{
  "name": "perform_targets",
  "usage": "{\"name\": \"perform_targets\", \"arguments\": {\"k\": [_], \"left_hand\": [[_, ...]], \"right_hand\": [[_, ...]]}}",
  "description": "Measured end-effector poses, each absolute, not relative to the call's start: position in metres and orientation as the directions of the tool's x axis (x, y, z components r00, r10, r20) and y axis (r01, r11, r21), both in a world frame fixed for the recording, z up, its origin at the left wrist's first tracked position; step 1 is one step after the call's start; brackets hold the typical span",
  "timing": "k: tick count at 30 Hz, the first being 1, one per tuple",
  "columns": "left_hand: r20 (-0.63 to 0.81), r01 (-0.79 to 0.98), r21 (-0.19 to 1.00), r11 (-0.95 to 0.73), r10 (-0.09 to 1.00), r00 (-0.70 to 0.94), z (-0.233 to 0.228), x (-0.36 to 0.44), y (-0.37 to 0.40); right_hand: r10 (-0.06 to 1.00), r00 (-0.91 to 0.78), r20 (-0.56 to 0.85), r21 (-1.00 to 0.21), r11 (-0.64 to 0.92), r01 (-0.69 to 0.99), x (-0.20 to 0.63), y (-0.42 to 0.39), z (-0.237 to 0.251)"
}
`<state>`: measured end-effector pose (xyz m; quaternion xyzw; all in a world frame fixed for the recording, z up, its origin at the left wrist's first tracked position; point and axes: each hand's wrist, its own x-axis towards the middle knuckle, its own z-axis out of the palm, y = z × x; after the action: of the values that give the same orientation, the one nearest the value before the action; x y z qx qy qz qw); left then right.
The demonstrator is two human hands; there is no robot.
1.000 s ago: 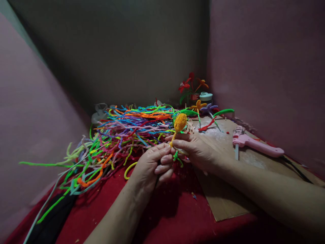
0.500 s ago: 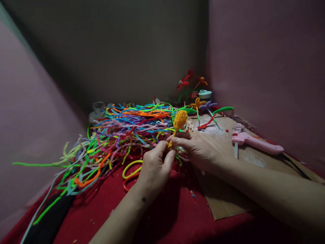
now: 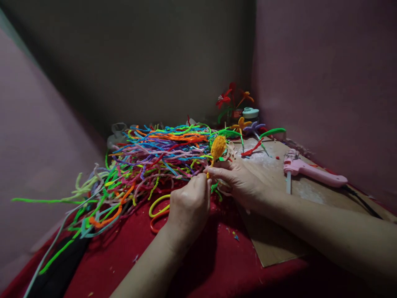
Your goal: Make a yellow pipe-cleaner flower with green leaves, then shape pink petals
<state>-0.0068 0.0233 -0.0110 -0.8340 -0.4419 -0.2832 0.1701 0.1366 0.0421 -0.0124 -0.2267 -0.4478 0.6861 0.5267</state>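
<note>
I have the stem of a yellow-orange fuzzy bud pinched between the thumb and fingers of my right hand, pressed together just below the bud. My left hand is curled into a loose fist right beside the stem's lower end; its fingertips are hidden behind my knuckles, so I cannot tell exactly what they pinch.

Taking the meeting point of my 2 hands as the clock's centre, the bud stands at 1 o'clock, leaning slightly right. At 9 to 10 o'clock a heap of coloured fuzzy stems lies spread out, and at 8 o'clock, just beside my left wrist, are 2 handle loops, a yellow loop and a red loop.

At 3 o'clock, well apart from my grip, a pink glue gun lies on a sheet of cardboard. Further off towards 1 and 2 o'clock are an orange flower and a purple flower, with a mint-coloured lid behind them. At 6 o'clock, red cloth covers the surface.
</note>
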Motion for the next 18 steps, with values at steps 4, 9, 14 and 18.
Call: {"name": "perform_targets", "arguments": {"k": [4,9,14,18], "left_hand": [[0.626,0.81,-0.041,-0.585,0.617,0.477,-0.011,-0.008,0.024],[0.635,0.754,0.212,-0.622,0.674,0.377,-0.006,-0.008,0.024],[0.477,0.594,0.626,-0.505,0.851,0.22,0.003,-0.005,0.022],[0.296,0.385,0.86,-0.335,0.942,0.159,0.007,-0.002,0.021]], "right_hand": [[0.927,-0.344,0.152,-0.865,-0.043,-0.499,0.137,0.043,-0.012],[0.911,-0.381,0.158,-0.878,-0.048,-0.477,0.138,0.044,-0.013],[0.917,-0.388,0.096,-0.921,-0.067,-0.384,0.14,0.044,-0.009],[0.931,-0.363,0.042,-0.935,-0.092,-0.343,0.141,0.044,-0.006]]}}
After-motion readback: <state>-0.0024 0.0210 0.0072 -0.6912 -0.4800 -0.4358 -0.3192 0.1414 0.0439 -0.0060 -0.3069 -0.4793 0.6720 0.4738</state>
